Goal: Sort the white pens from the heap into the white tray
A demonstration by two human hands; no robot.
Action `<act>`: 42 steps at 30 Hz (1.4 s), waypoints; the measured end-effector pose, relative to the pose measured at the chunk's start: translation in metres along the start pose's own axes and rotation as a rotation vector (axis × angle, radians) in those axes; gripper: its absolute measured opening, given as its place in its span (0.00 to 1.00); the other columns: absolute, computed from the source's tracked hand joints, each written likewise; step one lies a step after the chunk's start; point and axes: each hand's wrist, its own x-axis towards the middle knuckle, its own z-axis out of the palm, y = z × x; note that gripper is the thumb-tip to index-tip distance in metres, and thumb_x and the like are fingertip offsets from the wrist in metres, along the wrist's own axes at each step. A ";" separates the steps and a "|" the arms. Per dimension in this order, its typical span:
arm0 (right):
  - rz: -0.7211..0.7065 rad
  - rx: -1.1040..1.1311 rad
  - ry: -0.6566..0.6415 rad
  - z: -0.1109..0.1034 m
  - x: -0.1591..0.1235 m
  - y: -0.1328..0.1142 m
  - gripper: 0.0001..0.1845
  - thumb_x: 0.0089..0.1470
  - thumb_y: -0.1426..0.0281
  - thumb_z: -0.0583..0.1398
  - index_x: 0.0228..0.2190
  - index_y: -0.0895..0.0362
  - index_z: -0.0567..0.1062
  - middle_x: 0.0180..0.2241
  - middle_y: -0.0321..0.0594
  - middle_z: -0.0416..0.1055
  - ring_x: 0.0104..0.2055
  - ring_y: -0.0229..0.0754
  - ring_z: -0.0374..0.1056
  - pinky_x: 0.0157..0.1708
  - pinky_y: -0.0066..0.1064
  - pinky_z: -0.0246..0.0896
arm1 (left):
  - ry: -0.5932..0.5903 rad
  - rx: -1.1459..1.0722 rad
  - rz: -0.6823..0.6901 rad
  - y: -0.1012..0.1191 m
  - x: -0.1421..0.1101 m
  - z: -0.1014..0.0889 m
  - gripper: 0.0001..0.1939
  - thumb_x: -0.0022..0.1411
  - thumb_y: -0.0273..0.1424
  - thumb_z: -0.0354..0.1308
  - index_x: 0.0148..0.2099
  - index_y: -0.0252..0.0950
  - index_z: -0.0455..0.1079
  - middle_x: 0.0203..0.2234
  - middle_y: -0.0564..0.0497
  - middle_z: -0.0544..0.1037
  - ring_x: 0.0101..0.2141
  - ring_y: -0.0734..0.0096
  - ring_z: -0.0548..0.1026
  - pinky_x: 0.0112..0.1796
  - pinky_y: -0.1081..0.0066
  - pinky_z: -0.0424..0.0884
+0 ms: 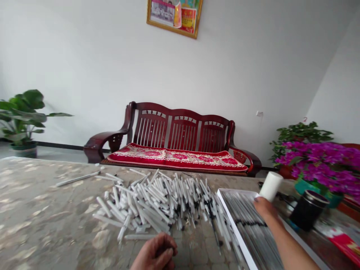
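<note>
My left hand (pixel 156 252) is at the table's near edge, just in front of a heap of whitish, pen-like tubes (pixel 152 198). Its fingers are curled in and the thumb is pressed to them; anything inside is hidden. Over the far right part of a shallow white box (pixel 234 227) reaches my right hand (pixel 266 208), slightly blurred, with most of its fingers hidden. Right behind it stands a white cylinder (pixel 271 186); whether they touch, I cannot tell. Inside the box lie rows of slim clear sticks (pixel 247 213) with black parts midway.
Several loose tubes with black ends lie between heap and box. One long thin stick (pixel 78 179) is apart at the left. A black cup-like container (pixel 308 210), purple flowers (pixel 323 161) and a red packet (pixel 344 243) are at the right. Beyond the table (pixel 56 221) stands a wooden bench (pixel 180 131).
</note>
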 end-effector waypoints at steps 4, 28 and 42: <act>-0.043 -0.006 -0.008 -0.014 -0.012 -0.015 0.15 0.52 0.76 0.55 0.30 0.58 0.82 0.41 0.59 0.80 0.46 0.62 0.76 0.40 0.42 0.67 | 0.026 0.036 0.020 0.001 0.000 0.004 0.19 0.49 0.47 0.69 0.32 0.37 0.73 0.24 0.53 0.75 0.20 0.75 0.69 0.22 0.75 0.62; -0.789 -0.032 -0.139 0.017 -0.283 -0.256 0.11 0.60 0.67 0.59 0.42 0.58 0.78 0.46 0.52 0.77 0.45 0.50 0.75 0.41 0.33 0.64 | 0.480 0.103 0.124 0.026 -0.005 -0.012 0.06 0.54 0.34 0.62 0.31 0.37 0.71 0.21 0.54 0.77 0.18 0.76 0.71 0.20 0.77 0.63; -0.803 0.143 -0.039 0.035 -0.287 -0.212 0.18 0.67 0.66 0.51 0.51 0.51 0.76 0.50 0.43 0.77 0.47 0.45 0.74 0.42 0.29 0.63 | 0.348 0.230 0.017 0.023 0.004 -0.016 0.07 0.55 0.33 0.64 0.29 0.34 0.77 0.18 0.52 0.77 0.19 0.71 0.72 0.22 0.74 0.65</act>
